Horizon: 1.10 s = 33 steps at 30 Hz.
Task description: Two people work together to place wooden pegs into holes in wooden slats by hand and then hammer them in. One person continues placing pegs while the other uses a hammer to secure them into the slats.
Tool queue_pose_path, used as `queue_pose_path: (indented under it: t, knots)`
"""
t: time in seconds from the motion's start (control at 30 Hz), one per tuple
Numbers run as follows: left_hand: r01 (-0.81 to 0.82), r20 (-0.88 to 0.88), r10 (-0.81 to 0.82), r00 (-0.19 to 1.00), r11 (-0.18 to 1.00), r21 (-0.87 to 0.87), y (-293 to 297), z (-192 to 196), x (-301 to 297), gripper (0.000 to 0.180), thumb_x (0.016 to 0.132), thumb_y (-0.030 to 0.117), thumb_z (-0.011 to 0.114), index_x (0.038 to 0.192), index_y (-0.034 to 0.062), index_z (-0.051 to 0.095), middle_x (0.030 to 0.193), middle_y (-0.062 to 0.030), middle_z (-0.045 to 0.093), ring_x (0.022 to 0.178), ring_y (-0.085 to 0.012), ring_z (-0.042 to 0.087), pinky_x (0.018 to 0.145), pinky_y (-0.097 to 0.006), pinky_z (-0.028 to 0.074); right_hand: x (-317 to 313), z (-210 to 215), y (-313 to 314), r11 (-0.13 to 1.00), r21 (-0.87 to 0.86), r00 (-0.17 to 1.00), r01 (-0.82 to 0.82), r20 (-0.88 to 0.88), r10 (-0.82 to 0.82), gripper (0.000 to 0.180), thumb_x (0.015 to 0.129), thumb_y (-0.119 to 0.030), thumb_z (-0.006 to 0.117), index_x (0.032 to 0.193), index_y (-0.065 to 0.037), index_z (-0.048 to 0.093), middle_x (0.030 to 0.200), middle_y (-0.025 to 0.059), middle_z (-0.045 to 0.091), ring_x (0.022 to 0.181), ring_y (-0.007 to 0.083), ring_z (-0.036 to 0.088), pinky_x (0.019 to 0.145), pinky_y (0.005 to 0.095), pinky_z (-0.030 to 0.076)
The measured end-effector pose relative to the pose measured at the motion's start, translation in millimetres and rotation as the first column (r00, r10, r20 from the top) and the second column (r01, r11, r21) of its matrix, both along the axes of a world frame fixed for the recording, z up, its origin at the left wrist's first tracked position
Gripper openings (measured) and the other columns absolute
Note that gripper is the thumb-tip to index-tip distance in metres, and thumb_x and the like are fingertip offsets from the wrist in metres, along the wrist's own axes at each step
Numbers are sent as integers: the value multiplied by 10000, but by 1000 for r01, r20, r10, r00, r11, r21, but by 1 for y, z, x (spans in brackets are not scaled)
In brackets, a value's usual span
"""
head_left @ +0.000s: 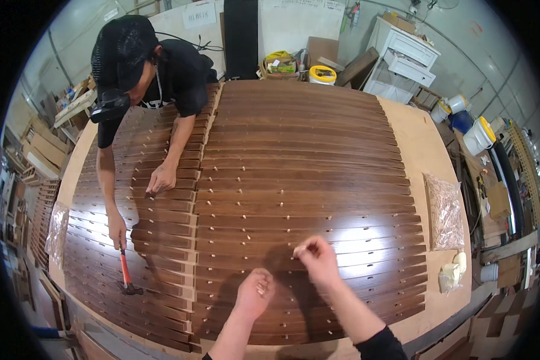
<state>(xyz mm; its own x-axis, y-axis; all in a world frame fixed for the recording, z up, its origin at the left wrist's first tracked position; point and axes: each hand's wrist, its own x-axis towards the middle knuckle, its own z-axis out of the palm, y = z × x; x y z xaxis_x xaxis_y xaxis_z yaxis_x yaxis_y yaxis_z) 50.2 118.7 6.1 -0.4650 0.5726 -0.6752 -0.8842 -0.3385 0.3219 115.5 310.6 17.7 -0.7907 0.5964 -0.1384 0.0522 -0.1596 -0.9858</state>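
Observation:
Below me lie many dark brown wooden slats (306,132) side by side, with small pale wooden dowels (243,217) standing up from them in rows. My left hand (257,293) is curled closed just above the slats, and a few pale dowels seem to show between its fingers. Further right and a little farther away, my right hand (318,258) pinches a small pale dowel at its fingertips, close to the slat surface. Whether that dowel touches a hole cannot be made out.
Across the left slats a co-worker (186,78) leans in, holding a red-handled hammer (125,270). On the light board (417,132) at right lie a clear bag of dowels (444,210) and a small crumpled bag (453,273). Buckets (479,137) and a white cabinet (405,57) stand beyond.

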Motion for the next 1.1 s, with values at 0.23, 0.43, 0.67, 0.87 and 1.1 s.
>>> queue_pose_path:
  t: [0.23,0.43,0.67,0.87,1.1]
  knots:
    - [51,-32,-53,998,998,-48,11,4,-36,205,852,-23,514,1043,19,573,984,-115,618,909,-241,634,539,-249,420,-128,-2,100,790,603,974,-114,225,-31,195,940,-211,675,1012,-32,706,937,129,746,857,239,711,786,348,546]
    - [54,-59,-60,996,992,-112,22,15,-53,261,984,73,549,1232,-8,539,1121,-168,640,1057,-274,651,546,-233,438,-184,-19,122,529,781,919,-333,393,-2,228,932,-288,659,963,-67,707,887,160,726,873,348,702,789,448,540]
    - [100,-208,-120,971,989,-106,22,4,-67,194,1066,268,489,1089,83,540,807,-59,605,644,-168,556,500,-241,346,-212,-4,115,-6,784,783,-621,620,-39,205,962,-271,579,975,-92,678,918,143,732,891,303,714,857,442,503]
    - [99,-217,-108,970,994,-52,35,21,-85,239,1086,319,428,993,116,512,648,16,415,521,-99,340,482,-245,267,-210,-10,118,-6,780,779,-626,625,-60,193,948,-245,577,978,-90,688,922,138,732,896,305,717,835,428,516]
    - [115,-257,-131,957,990,-77,43,22,-93,206,1083,251,414,999,102,530,685,-1,461,537,-96,375,469,-239,266,-221,-6,117,-82,708,712,-702,699,-60,183,952,-226,579,928,-91,701,921,158,737,884,307,721,797,426,538]
